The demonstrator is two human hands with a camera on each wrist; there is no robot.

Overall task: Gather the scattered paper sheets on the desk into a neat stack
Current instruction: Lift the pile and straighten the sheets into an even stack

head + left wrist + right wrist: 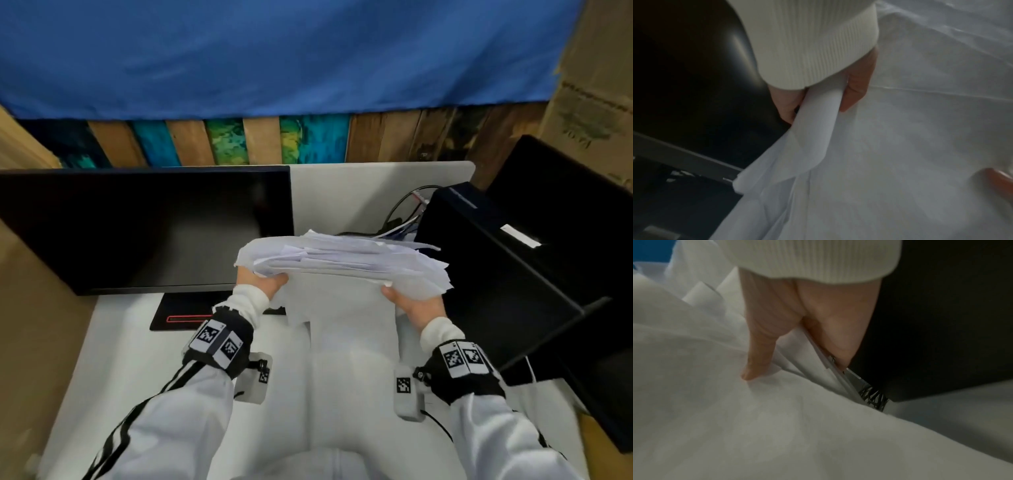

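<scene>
A thick, uneven bundle of white paper sheets [342, 260] is held upright above the white desk [130, 356], its ragged top edges fanning toward the right. My left hand [263, 284] grips the bundle's left side, thumb on the near face. My right hand [416, 303] grips its right side. In the left wrist view, the left hand [818, 97] pinches a curled edge of the paper [900, 146]. In the right wrist view, the right hand [793, 331] has its thumb on the front sheet [735, 410] and its fingers behind the sheet edges.
A dark monitor [147, 226] stands at the left with its base [185, 315] on the desk. A black box-like device [513, 260] fills the right side, with cables [407, 209] behind the paper. Cardboard boxes [596, 102] rise at the far right.
</scene>
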